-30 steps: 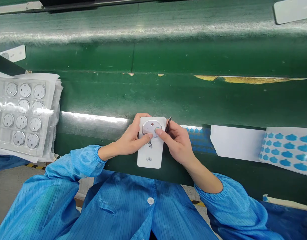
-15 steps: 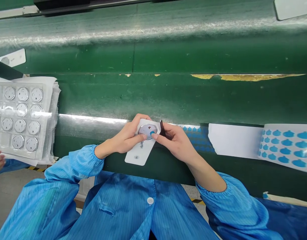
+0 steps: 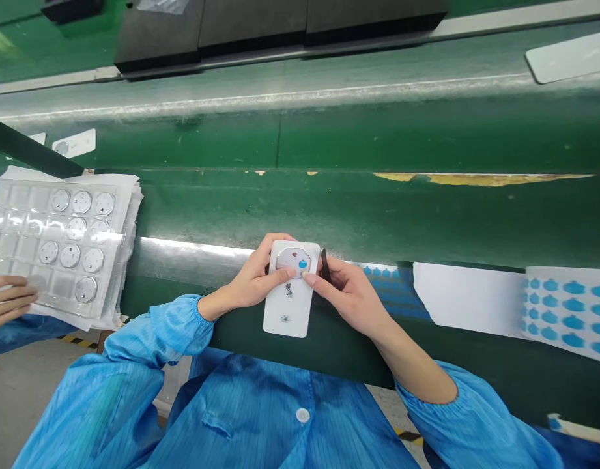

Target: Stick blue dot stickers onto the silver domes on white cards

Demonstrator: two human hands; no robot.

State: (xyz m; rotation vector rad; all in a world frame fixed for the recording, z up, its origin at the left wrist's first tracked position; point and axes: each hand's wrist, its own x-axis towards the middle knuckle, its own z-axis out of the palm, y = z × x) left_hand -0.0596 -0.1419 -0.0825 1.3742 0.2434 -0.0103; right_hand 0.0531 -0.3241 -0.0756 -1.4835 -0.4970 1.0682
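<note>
A white card-shaped piece (image 3: 286, 319) with small dark print is held over the bench edge. Near its top sits a round silvery disc (image 3: 286, 258) with a blue sticker (image 3: 303, 264) on its right side. My left hand (image 3: 258, 277) grips the piece from the left, its thumb on the disc's lower edge. On the other side, my right hand (image 3: 346, 286) has its thumb tip by the lower right of the disc, while its fingers hold a dark thin tool (image 3: 325, 265) upright beside the piece.
At left, a clear tray (image 3: 62, 286) of silvery discs lies on white sheets, with another person's hand (image 3: 9, 301) at it. Sheets of blue stickers (image 3: 573, 306) lie at right. Black blocks (image 3: 253, 26) and white pieces (image 3: 568, 57) are farther back.
The view has shifted, showing more of the bench's back. The white piece is now more upright, and my right thumb is off the blue sticker. The other person's hand reaches farther over the tray.
</note>
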